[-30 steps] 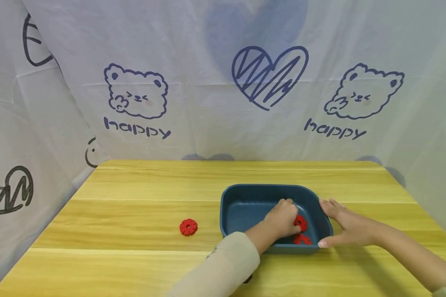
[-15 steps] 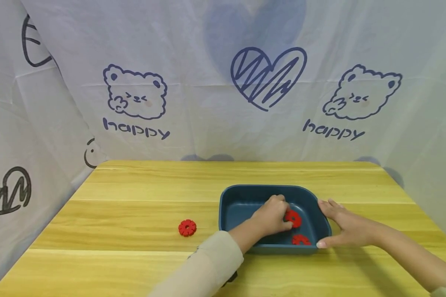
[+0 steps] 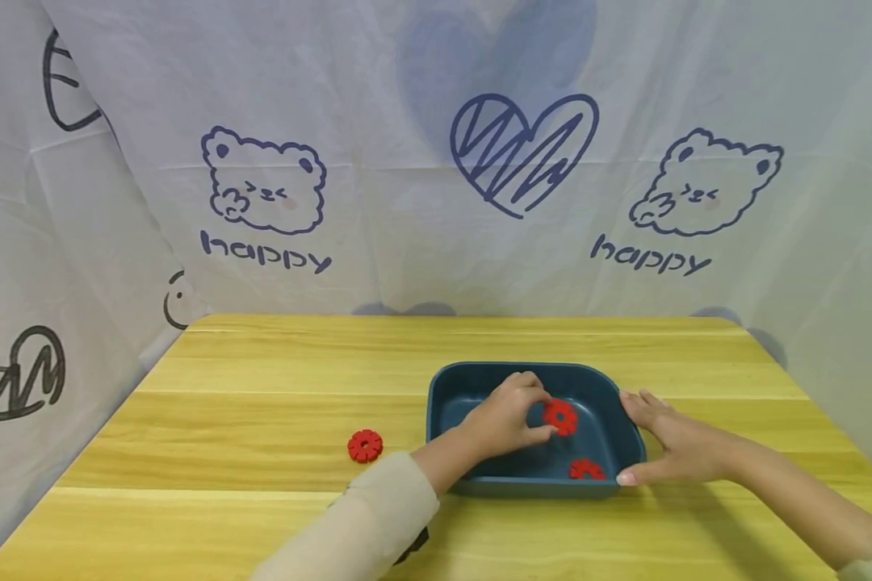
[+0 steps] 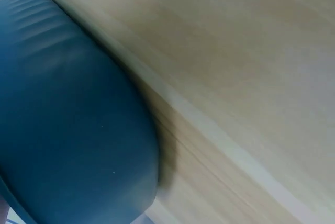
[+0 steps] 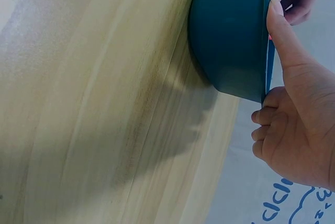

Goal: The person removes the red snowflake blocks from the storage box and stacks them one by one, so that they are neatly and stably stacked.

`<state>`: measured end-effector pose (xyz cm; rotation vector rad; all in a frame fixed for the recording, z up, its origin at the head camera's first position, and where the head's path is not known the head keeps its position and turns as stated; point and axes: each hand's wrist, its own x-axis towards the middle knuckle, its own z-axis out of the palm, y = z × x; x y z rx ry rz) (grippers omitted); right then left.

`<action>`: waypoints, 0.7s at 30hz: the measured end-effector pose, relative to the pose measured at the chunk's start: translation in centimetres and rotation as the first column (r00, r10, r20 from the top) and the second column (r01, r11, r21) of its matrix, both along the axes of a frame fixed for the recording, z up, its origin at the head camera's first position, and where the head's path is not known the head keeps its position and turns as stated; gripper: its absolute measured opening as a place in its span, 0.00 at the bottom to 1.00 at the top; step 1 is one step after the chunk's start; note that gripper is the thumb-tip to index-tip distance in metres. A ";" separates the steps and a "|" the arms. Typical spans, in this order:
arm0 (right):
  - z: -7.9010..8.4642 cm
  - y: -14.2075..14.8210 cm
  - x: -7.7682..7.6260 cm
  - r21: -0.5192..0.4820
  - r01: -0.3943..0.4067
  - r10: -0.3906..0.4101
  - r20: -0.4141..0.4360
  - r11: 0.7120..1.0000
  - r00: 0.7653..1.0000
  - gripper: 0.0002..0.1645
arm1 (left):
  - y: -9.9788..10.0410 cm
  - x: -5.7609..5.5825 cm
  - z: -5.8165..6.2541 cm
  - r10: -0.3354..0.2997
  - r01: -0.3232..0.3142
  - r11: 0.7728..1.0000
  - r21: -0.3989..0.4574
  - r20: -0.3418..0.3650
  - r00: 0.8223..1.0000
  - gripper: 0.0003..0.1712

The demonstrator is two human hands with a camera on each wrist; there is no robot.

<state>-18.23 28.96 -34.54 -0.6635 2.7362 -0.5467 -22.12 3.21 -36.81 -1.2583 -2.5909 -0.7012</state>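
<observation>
A deep dark-blue plastic box (image 3: 523, 487) with rounded corners stands on the table. Inside it, my left hand (image 3: 505, 415) pinches a red snowflake building disc (image 3: 560, 417) by its left edge, between thumb and fingertips. Another red snowflake disc (image 3: 587, 470) lies in the box by the near wall, partly hidden by the rim. My right hand (image 3: 683, 440) grips the box's right end, thumb at the near corner and fingers at the far one. The right wrist view shows that thumb (image 5: 285, 30) on the rim. The left wrist view mostly shows the box's outer wall (image 4: 78, 119).
A third red snowflake disc (image 3: 365, 445) lies on the wood-grain table (image 3: 262, 371), left of the box. Behind the table hangs a white cloth (image 3: 400, 242) printed with bears and hearts. Under the left sleeve shows a small dark object (image 3: 412, 545).
My left hand has moved left and slightly away inside the box, carrying the red snowflake disc apart from the one by the near wall. The right hand has kept its place on the box.
</observation>
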 end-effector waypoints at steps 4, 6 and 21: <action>-0.1 0.0 0.0 0.000 0.004 -0.004 0.004 1.000 1.000 0.67 | -0.5 0.2 -0.1 0.019 -0.020 0.997 0.072 0.003 1.000 0.17; -0.1 0.0 0.0 -0.001 0.003 -0.003 0.004 1.000 1.000 0.67 | -0.9 0.4 -0.2 0.035 -0.036 0.995 0.095 0.004 0.999 0.17; 0.0 0.0 -0.1 -0.016 -0.015 0.016 0.018 1.000 1.000 0.66 | -4.3 1.6 0.1 0.037 -0.017 0.975 0.223 -0.082 0.996 0.17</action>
